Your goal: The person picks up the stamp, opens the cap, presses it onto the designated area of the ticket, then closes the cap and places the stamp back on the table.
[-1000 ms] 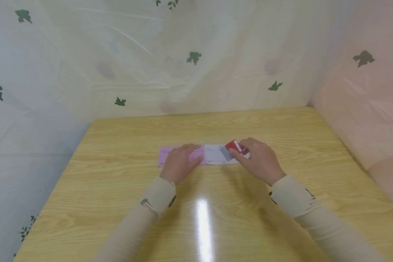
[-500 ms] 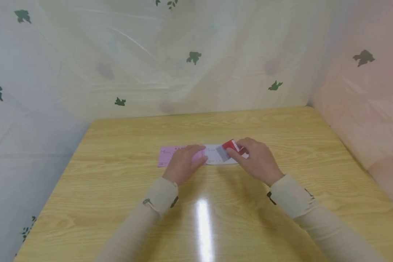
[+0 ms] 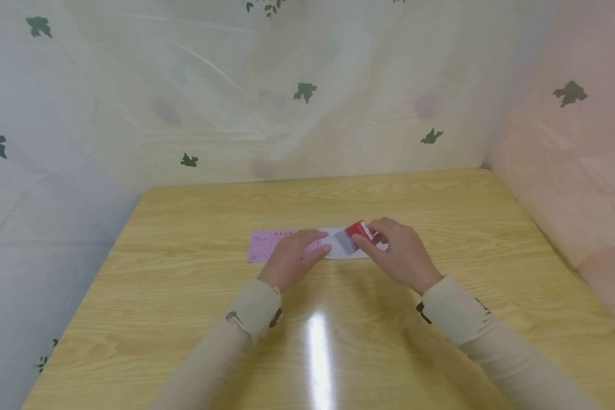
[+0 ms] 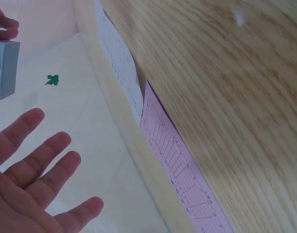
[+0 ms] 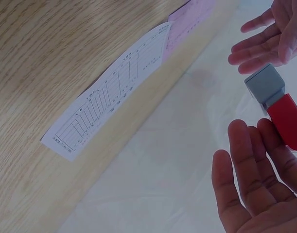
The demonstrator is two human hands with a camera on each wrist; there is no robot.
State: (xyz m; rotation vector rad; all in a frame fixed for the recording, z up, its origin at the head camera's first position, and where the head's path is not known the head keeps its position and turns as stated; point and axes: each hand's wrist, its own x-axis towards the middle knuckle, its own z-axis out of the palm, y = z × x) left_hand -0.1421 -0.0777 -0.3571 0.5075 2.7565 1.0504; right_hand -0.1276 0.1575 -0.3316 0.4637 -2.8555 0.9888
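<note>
As my head view has it, the person's right hand [image 3: 402,250] has a red-and-grey block [image 5: 278,103] pinched by its red part between thumb and fingers, off to the right of the pink slip [image 3: 265,246]. My wrist views put that block clear of the paper, and it is tilted, its grey end toward the pink slip's side. Over the pink slip's right end, the left hand [image 3: 289,261] grasps nothing: I make out its fingers extended and spread, just beside the block's grey end, and I can't tell whether they touch it. Meeting the pink slip on its right, I have a white slip [image 5: 114,85], slightly curled and printed with ruled lines. Both lie on the wood-grain table [image 3: 107,341]; beyond the pink slip hangs a pale sheet [image 3: 225,114] with green leaf shapes [image 3: 304,91].
</note>
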